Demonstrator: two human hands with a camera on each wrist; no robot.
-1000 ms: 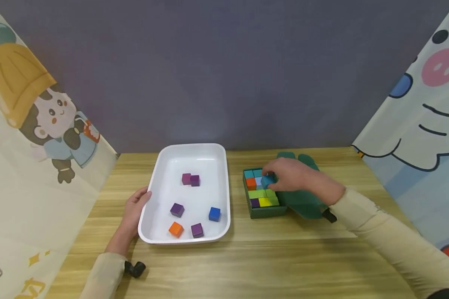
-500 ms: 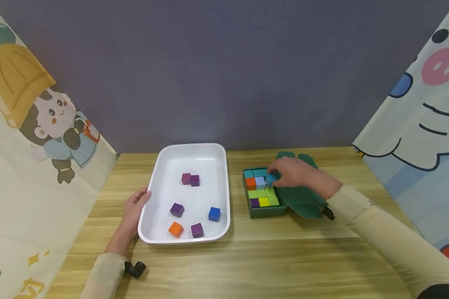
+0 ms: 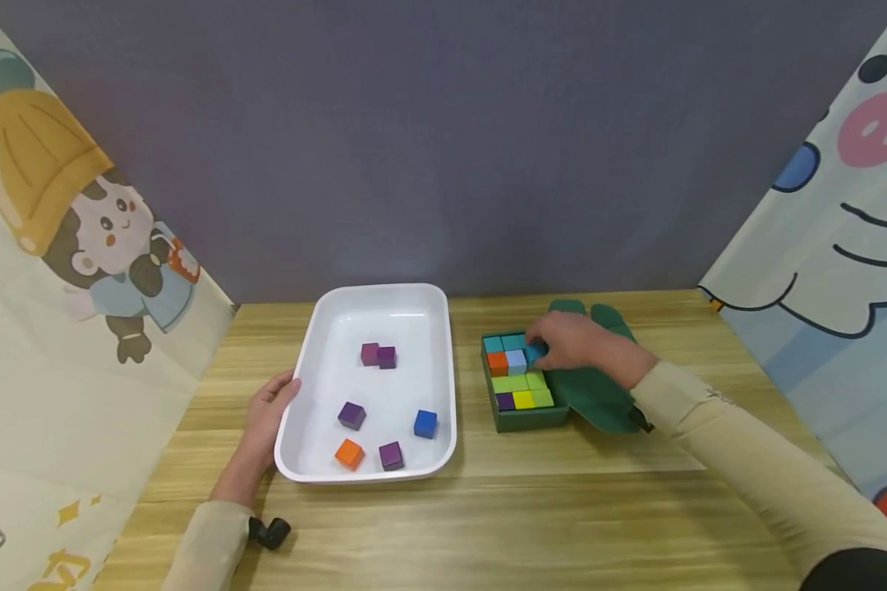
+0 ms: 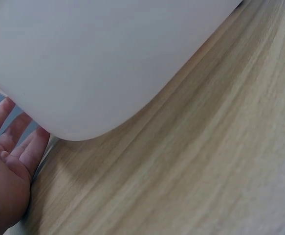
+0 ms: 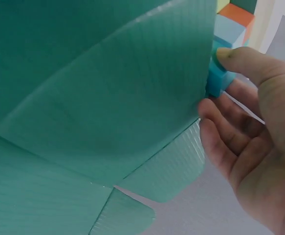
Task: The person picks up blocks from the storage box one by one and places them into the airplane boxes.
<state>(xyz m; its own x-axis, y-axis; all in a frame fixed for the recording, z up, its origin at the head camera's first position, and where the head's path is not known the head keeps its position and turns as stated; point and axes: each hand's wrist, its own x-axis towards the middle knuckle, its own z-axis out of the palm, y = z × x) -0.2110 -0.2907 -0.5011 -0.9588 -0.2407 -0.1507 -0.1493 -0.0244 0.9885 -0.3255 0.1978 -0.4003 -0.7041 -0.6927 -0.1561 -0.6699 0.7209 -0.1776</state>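
My left hand (image 3: 269, 414) grips the left side of the white tray (image 3: 449, 386), thumb at the rim. Seen from the left wrist, its fingers (image 4: 33, 149) lie against the tray's outer wall. Over at the green box (image 3: 530, 420), my right hand (image 3: 572, 341) pinches a teal-blue block (image 3: 534, 355) between thumb and fingers at the box's right side. The right wrist view has this block (image 5: 219, 78) beside a light blue one (image 5: 230, 29). Rows of coloured blocks fill the box, among them orange (image 3: 498, 364), lime green (image 3: 510, 383), yellow (image 3: 523, 400) and dark purple (image 3: 506, 401).
Inside the tray lie several loose blocks, including an orange one (image 3: 350, 454), a blue one (image 3: 425, 423) and purple ones. The box's green lid (image 3: 599, 402) hangs open to its right. A grey panel (image 3: 443, 148) stands behind the wooden table (image 3: 488, 517).
The right hand has brought the teal-blue block slightly right and lowered it into the box, uncovering the light blue block. My left hand stays on the tray.
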